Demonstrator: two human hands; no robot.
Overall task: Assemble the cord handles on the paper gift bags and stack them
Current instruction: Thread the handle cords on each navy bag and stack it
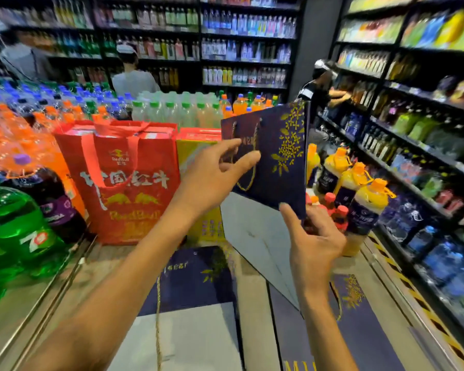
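Note:
A navy paper gift bag [276, 159] with gold flower print is held upright in the air at centre right. A gold cord handle [248, 183] hangs in a loop down its front. My left hand [214, 178] reaches to the bag's left side, forefinger and thumb stretched out against the front at the cord. My right hand [314, 236] pinches the bag's bottom corner, thumb in front and fingers behind. Below lie flat navy bags, one in the middle [193, 277] and one on the right [364, 325], with a loose gold cord [158, 317] trailing across the surface.
A red tote bag [123, 188] and a yellow box [196, 151] stand just behind the work surface. Large soda bottles [19, 231] crowd the left. Yellow-capped bottles [359, 202] stand at the right, beside stocked shelves [418, 167]. People stand at the far shelves.

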